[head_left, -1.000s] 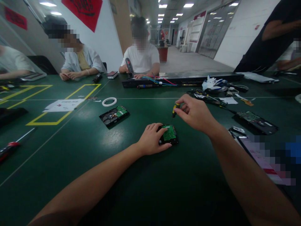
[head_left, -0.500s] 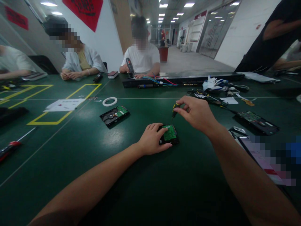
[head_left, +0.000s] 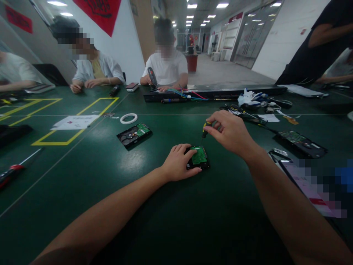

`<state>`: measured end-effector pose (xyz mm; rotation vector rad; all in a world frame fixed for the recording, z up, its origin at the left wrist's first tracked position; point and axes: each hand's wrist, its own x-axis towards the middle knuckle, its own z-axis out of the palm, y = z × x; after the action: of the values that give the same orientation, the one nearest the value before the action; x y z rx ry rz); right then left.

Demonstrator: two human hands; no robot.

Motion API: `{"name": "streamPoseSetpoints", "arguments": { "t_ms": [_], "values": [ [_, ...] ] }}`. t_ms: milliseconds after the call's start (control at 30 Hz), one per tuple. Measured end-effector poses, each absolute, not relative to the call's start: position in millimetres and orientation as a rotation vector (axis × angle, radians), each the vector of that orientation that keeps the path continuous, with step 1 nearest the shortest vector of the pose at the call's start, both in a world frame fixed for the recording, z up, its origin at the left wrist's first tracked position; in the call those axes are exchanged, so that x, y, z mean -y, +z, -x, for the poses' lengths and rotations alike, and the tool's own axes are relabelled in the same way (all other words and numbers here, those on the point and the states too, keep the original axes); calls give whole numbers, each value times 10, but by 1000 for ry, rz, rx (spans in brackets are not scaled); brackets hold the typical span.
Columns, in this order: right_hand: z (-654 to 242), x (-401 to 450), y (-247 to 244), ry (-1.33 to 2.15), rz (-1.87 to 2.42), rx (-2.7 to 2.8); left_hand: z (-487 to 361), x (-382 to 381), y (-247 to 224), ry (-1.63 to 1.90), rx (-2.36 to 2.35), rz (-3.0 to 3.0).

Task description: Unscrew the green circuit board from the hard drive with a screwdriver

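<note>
One screwdriver [head_left: 204,130] near upright, tip toward drive [head_left: 200,158].

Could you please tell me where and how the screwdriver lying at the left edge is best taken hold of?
Probably by its thick red-and-black handle, with the left hand coming from above and the near side. The handle end lies nearer the person, while the thin shaft points away. That hand now rests on the hard drive.
</note>
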<state>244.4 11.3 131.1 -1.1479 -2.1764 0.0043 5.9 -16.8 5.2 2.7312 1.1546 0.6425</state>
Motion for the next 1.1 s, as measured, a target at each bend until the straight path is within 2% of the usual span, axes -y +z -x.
{"name": "streamPoseSetpoints", "arguments": {
  "t_ms": [400, 800, 1100],
  "values": [
    [-2459, -95, 1312, 163, 1190, 2200, -59, 171, 56, 619, -1169, -2741],
    [-2445, -112, 1300, -77, 1195, 2205, -55, 172, 69, 602, -1165, -2745],
    [-2455, -130, 1267, -89, 1203, 2179, -64, 175, 72, 616, -1173, -2728]
  ]
}}
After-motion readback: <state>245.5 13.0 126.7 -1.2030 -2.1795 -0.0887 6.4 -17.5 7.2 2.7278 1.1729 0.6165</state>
